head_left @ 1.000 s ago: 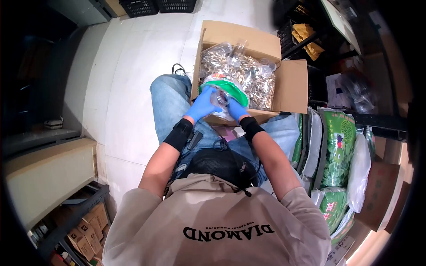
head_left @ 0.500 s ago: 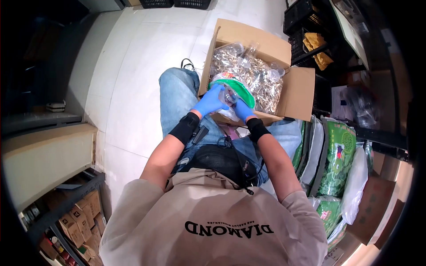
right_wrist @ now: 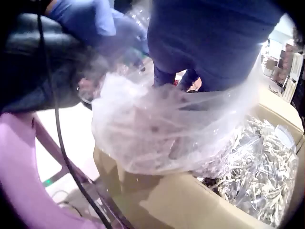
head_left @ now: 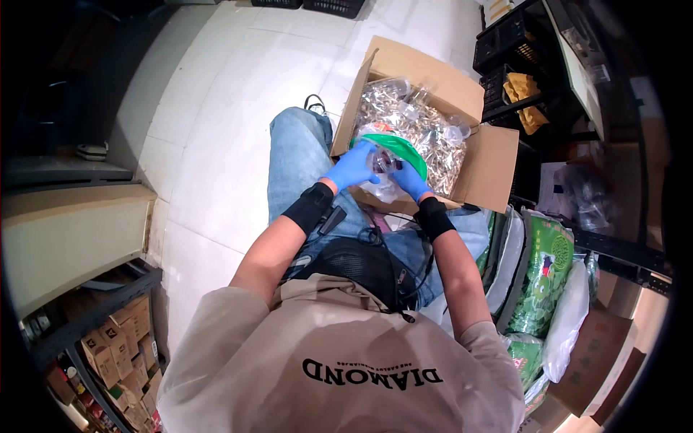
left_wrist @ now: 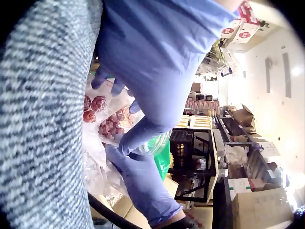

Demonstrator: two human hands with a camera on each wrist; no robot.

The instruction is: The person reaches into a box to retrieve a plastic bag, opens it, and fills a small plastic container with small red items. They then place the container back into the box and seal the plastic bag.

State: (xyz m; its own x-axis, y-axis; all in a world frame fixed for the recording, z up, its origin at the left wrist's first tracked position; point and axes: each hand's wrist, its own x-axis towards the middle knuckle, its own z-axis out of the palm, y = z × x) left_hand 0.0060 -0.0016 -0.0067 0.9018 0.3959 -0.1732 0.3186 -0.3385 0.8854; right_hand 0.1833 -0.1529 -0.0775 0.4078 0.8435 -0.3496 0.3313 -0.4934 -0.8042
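In the head view my blue-gloved left hand (head_left: pixel 351 167) grips a clear plastic jar (head_left: pixel 382 160). Its thumb and fingers curl round the jar's side. Wrinkled dark-red dried fruits, like red dates (left_wrist: pixel 110 127), show by its fingers in the left wrist view. Close on the other side, my gloved right hand (head_left: pixel 410 180) is at a clear plastic bag (right_wrist: pixel 143 136) with a green panel (head_left: pixel 404 147). In the right wrist view its fingers reach down behind the bag's film, so I cannot tell what they hold. The bag rests over the near edge of a cardboard box (head_left: pixel 492 167).
Inside the box lie many pale dried strips (head_left: pixel 442 160) and several clear plastic jars (head_left: pixel 455 131). Denim-clad legs (head_left: pixel 296 155) flank the box's near side. Green printed sacks (head_left: pixel 543 278) stand at right, below a dark shelf with black crates (head_left: pixel 505 40). A black cable (right_wrist: pixel 57 114) hangs nearby.
The head view has shifted, so box, hands and bag appear further right and slightly lower. Both hands stay close together at the jar and bag.
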